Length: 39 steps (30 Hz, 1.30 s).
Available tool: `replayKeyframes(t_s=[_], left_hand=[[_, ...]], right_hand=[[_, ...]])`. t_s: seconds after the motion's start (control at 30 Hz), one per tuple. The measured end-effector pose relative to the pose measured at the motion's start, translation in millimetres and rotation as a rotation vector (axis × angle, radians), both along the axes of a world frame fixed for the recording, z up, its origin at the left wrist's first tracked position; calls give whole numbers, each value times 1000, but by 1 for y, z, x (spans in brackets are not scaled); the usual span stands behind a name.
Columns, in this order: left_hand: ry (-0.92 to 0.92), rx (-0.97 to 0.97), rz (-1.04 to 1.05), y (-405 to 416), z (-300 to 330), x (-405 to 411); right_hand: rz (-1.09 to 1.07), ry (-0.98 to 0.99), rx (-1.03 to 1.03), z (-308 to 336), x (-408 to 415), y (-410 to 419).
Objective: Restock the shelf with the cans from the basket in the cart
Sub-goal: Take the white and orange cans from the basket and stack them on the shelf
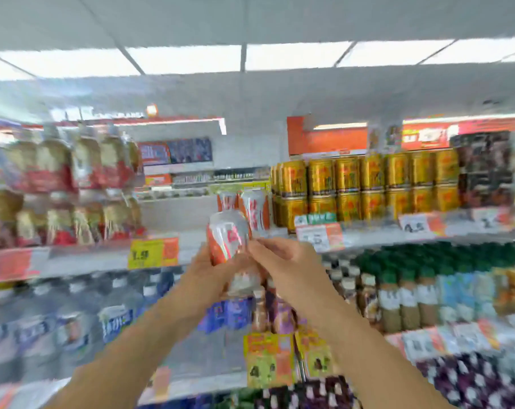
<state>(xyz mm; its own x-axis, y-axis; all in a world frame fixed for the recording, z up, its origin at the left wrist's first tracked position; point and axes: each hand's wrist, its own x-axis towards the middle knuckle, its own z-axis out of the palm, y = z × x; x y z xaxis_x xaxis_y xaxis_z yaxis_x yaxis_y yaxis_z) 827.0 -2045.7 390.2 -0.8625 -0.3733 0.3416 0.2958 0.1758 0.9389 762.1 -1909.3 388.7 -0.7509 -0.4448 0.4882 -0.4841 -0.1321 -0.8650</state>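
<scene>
Left hand (pixel 204 268) grips tilted can (pixel 228 237); right hand (pixel 283 261) pinches its side. Shelf gap (pixel 191 240) lies just ahead, slightly left.

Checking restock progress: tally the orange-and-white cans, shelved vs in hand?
Shelved cans, beside the gold cans: 2
Held can, in the left hand: 1
Total: 3
A blurred shape under the held can may be another; cannot tell.

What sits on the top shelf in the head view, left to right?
Red-labelled bottles → gap in the shelf → orange-and-white cans → gold cans → dark packs. The raised can, gripped by the left hand, overlaps and is omitted.
</scene>
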Motion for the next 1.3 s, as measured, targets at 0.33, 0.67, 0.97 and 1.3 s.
replayKeyframes(t_s=[0.33, 0.67, 0.97, 1.3], left_hand=[[-55, -151, 136, -125, 101, -103], [-249, -277, 189, -190, 74, -204], [-274, -366, 176, -197, 71, -231], [-234, -356, 189, -197, 66, -235]], right_hand=[[-209, 72, 195, 45, -64, -58], [-142, 128, 165, 40, -87, -106], [-110, 112, 182, 33, -98, -123], [-90, 95, 172, 29, -99, -128]])
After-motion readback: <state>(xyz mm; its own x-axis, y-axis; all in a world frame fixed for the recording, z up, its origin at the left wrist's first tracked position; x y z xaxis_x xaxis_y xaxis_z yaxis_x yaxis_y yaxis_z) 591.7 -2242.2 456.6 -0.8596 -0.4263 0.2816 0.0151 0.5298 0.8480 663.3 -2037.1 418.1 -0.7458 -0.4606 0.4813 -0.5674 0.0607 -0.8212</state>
